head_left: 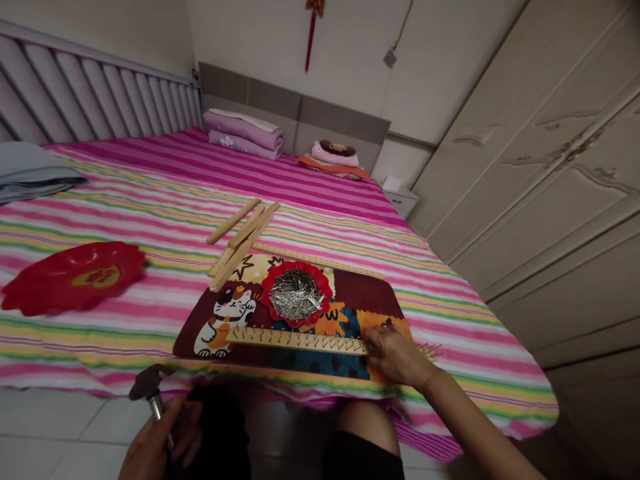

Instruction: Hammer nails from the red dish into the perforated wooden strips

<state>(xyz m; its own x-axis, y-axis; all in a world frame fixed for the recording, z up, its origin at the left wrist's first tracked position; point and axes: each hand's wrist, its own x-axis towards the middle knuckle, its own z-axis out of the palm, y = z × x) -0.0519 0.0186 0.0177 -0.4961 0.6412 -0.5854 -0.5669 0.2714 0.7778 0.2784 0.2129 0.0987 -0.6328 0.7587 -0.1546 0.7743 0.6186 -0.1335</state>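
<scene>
My left hand (163,437) is closed round the metal handle of a hammer (146,382), held low at the bed's front edge with its dark head up. My right hand (393,352) grips a wooden strip (300,341) near its right part, fingers closed over it. Several nails stand up along this strip, which lies across a printed mat (345,330) with a cat figure. Just behind the strip, a red scalloped dish (266,297) holds a heap of loose nails (295,292). More nails show at the strip's end, right of my hand.
Several bare wooden strips (245,237) lie stacked behind the mat, and a strip with holes (320,260) runs along its back edge. To the left sits a larger red plate (75,277). Folded bedding (245,133), a grey cloth (35,172) and a wardrobe (545,167) surround the work.
</scene>
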